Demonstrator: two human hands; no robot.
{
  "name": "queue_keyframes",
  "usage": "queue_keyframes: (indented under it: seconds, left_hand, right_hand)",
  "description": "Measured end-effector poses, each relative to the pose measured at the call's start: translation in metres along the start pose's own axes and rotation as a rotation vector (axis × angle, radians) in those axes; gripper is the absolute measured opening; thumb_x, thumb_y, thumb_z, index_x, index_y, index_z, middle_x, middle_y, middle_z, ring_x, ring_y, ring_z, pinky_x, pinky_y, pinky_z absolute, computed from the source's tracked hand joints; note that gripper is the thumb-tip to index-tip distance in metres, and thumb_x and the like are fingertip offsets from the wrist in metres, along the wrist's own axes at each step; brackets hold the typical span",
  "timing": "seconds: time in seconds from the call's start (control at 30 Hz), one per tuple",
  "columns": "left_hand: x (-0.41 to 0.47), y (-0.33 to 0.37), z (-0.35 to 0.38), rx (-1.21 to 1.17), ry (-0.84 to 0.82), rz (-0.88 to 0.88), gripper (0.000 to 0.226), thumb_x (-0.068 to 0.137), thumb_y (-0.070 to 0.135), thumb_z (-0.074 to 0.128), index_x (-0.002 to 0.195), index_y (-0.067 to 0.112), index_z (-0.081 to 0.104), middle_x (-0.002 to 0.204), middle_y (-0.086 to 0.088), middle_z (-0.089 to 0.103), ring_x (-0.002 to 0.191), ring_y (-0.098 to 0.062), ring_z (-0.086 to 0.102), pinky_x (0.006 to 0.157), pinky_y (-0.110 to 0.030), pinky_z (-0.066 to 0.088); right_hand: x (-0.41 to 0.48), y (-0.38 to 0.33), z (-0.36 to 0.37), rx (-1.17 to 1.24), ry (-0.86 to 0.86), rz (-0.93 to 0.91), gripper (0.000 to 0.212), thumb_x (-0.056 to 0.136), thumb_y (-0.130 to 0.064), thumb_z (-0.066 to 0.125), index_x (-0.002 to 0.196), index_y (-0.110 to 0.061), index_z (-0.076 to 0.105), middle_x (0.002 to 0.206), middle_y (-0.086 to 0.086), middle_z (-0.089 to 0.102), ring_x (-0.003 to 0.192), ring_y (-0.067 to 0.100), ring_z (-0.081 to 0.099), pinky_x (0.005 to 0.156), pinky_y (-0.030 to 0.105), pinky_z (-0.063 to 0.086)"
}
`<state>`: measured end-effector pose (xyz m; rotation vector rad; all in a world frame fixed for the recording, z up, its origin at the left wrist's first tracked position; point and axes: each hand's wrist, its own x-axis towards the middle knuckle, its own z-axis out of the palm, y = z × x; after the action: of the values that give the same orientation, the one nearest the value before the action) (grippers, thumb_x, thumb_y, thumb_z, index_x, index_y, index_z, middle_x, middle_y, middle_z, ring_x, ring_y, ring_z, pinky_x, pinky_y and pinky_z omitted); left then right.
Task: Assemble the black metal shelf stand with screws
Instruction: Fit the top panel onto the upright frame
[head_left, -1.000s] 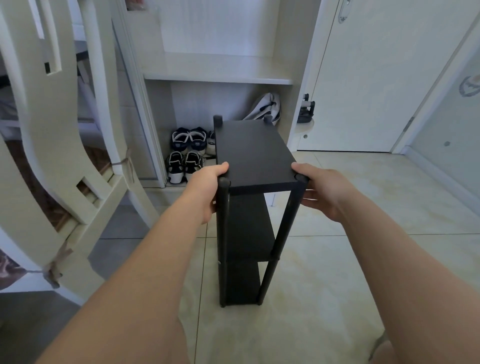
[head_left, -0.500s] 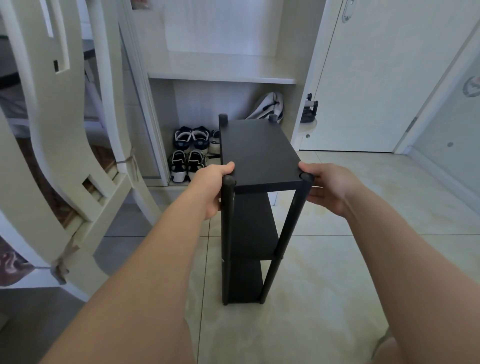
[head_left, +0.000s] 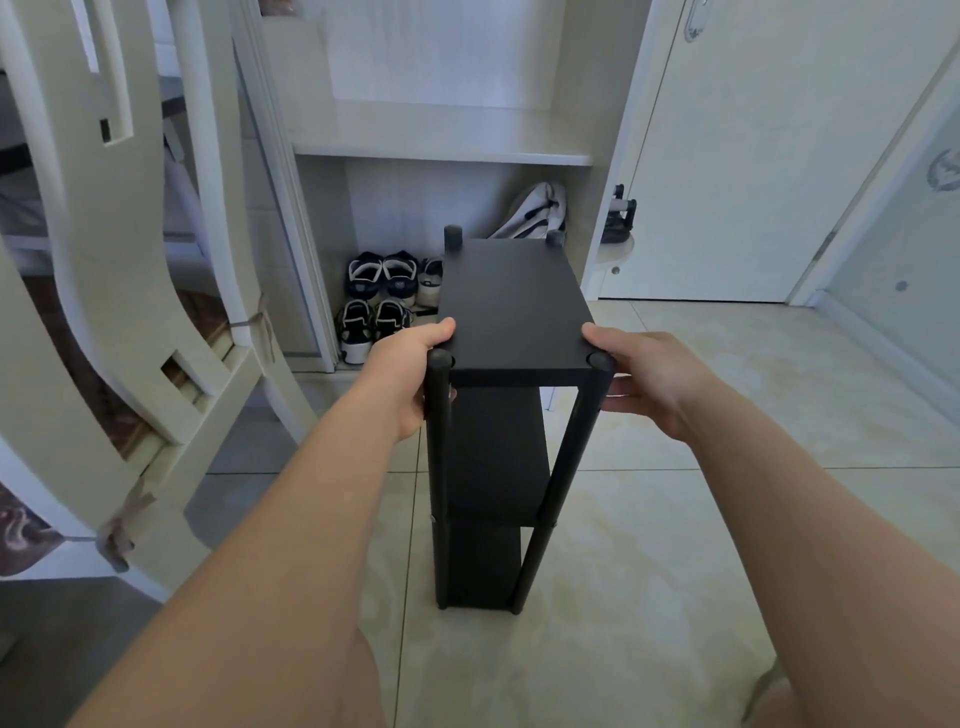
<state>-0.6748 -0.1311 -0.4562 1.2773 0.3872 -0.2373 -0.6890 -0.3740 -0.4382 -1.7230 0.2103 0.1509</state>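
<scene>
The black shelf stand stands upright on the tiled floor in the middle of the view, with three tiers and round black posts at its corners. My left hand grips the top tier's near left corner, thumb on top, fingers curled under behind the post. My right hand holds the near right corner, thumb on the top edge and fingers stretched beneath the board. No screws are visible.
A cream wooden chair stands close on the left. Behind the stand is an open cabinet with several shoes and a bag at its bottom. A white door is at the back right.
The stand has shifted slightly right and farther from me, with both hands still holding its top tier. My view has moved a little closer to the cabinet.
</scene>
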Motion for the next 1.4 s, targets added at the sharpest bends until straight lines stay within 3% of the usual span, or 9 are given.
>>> queue_keyframes:
  seconds: [0.2, 0.4, 0.5, 0.8, 1.07, 1.2, 1.4]
  left_hand:
    - [-0.001, 0.004, -0.002, 0.055, -0.012, 0.009, 0.026, 0.092, 0.029, 0.068, 0.112, 0.013, 0.065, 0.109, -0.007, 0.071, 0.095, -0.025, 0.064, 0.078, -0.039, 0.052]
    - [-0.005, 0.006, 0.001, 0.077, -0.032, -0.008, 0.021, 0.093, 0.029, 0.066, 0.108, 0.014, 0.065, 0.102, -0.005, 0.071, 0.09, -0.023, 0.063, 0.076, -0.037, 0.051]
    - [-0.007, 0.007, 0.001, 0.083, -0.041, -0.014, 0.021, 0.094, 0.03, 0.065, 0.109, 0.015, 0.065, 0.099, -0.004, 0.072, 0.087, -0.021, 0.064, 0.069, -0.035, 0.049]
    - [-0.017, 0.005, 0.002, -0.057, -0.06, 0.017, 0.018, 0.092, 0.031, 0.069, 0.101, 0.015, 0.068, 0.072, 0.003, 0.075, 0.054, -0.011, 0.071, 0.042, -0.025, 0.051]
    - [-0.019, 0.006, 0.006, -0.061, -0.055, 0.05, 0.021, 0.089, 0.037, 0.072, 0.096, 0.017, 0.071, 0.071, 0.004, 0.076, 0.052, -0.01, 0.07, 0.041, -0.025, 0.051]
    - [-0.019, 0.004, 0.008, -0.067, -0.03, 0.075, 0.02, 0.087, 0.038, 0.073, 0.093, 0.019, 0.072, 0.07, 0.005, 0.075, 0.052, -0.009, 0.069, 0.041, -0.025, 0.051]
    - [-0.017, 0.003, 0.011, -0.077, -0.013, 0.116, 0.018, 0.087, 0.039, 0.074, 0.093, 0.022, 0.074, 0.075, 0.008, 0.076, 0.057, -0.009, 0.07, 0.043, -0.022, 0.05]
  right_hand:
    - [0.002, -0.003, 0.001, -0.019, -0.022, -0.026, 0.028, 0.097, -0.032, 0.067, 0.089, -0.006, 0.072, 0.078, 0.005, 0.076, 0.061, 0.018, 0.071, 0.054, 0.025, 0.057]
    - [0.003, -0.002, -0.001, 0.004, -0.032, -0.024, 0.026, 0.097, -0.029, 0.067, 0.09, -0.005, 0.072, 0.077, 0.004, 0.076, 0.062, 0.02, 0.072, 0.054, 0.025, 0.058]
    - [0.003, -0.003, -0.002, 0.012, -0.045, -0.012, 0.024, 0.097, -0.028, 0.067, 0.091, -0.004, 0.072, 0.078, 0.005, 0.076, 0.062, 0.02, 0.073, 0.055, 0.026, 0.058]
    - [-0.001, 0.004, 0.005, 0.11, -0.011, 0.022, 0.027, 0.093, -0.037, 0.068, 0.103, -0.011, 0.073, 0.087, 0.003, 0.073, 0.066, 0.018, 0.069, 0.055, 0.027, 0.057]
    - [-0.002, 0.005, 0.004, 0.163, -0.047, 0.025, 0.028, 0.094, -0.044, 0.066, 0.103, -0.019, 0.075, 0.09, -0.002, 0.077, 0.07, 0.014, 0.072, 0.059, 0.028, 0.058]
    - [-0.002, 0.006, 0.007, 0.211, 0.029, 0.009, 0.032, 0.093, -0.041, 0.069, 0.109, -0.014, 0.074, 0.097, 0.003, 0.078, 0.085, 0.023, 0.071, 0.081, 0.043, 0.062]
    - [-0.002, 0.005, 0.009, 0.29, 0.07, 0.009, 0.034, 0.093, -0.038, 0.07, 0.113, -0.011, 0.072, 0.103, 0.006, 0.078, 0.09, 0.025, 0.072, 0.074, 0.04, 0.063]
